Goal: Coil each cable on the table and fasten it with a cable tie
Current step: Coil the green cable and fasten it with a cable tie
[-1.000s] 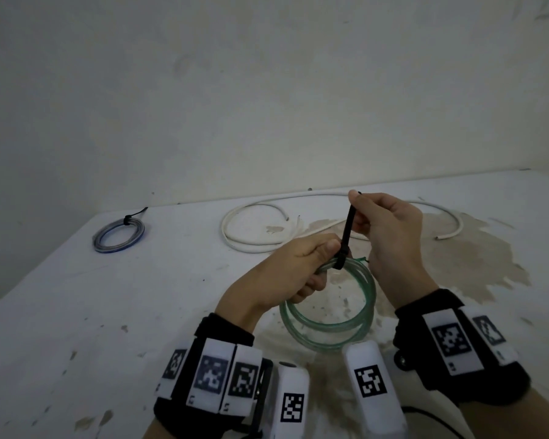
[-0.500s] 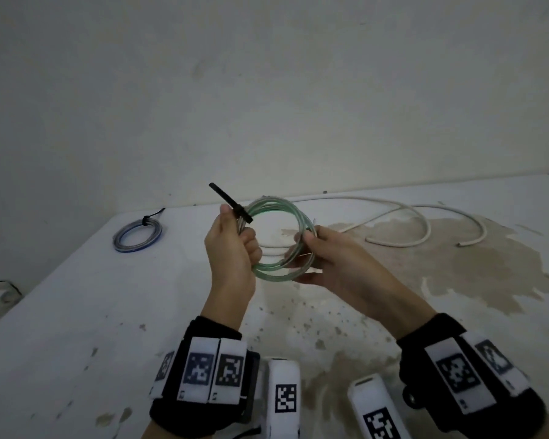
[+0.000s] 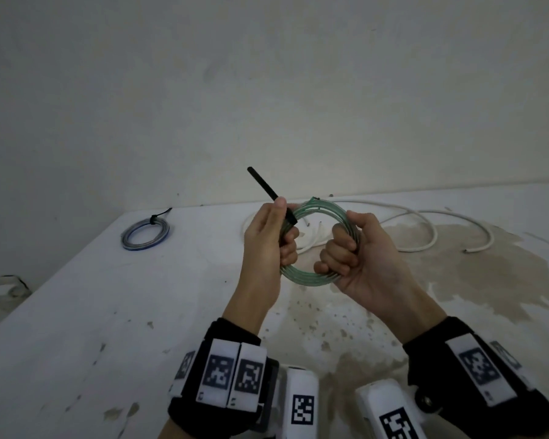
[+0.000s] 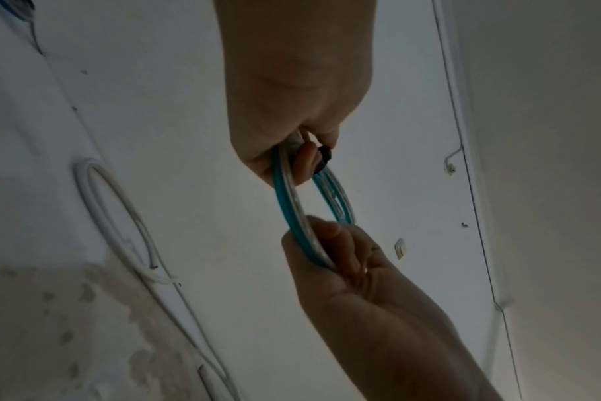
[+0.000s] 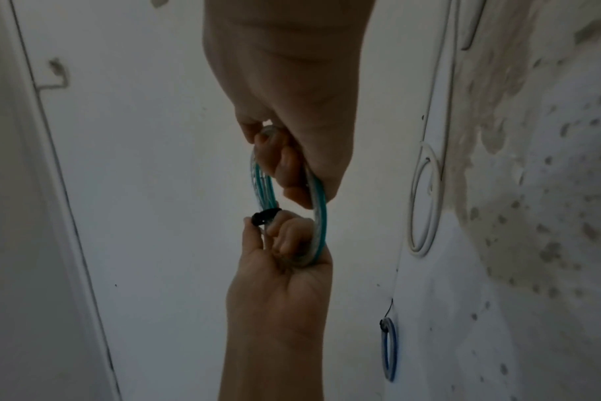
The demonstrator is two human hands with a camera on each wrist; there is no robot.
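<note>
**Green coil held up between both hands, tie already looped round it.**

We see the green cable coil (image 3: 314, 274) raised above the table (image 3: 76, 312), nearly upright and facing us. Our left hand (image 3: 263, 245) grips its left side, fingers curled round the strands with the thumb pressed just below the cable tie (image 3: 267, 191); our right hand (image 3: 355, 258) is closed round the opposite side. The tie's free tail points up and to the left, away from the right hand, so we judge the left hand nearer for any further tightening. The blue coil (image 3: 145, 232), already tied, lies far left on the table; the white cable (image 3: 425, 229) sprawls loose behind, not yet coiled.
</note>
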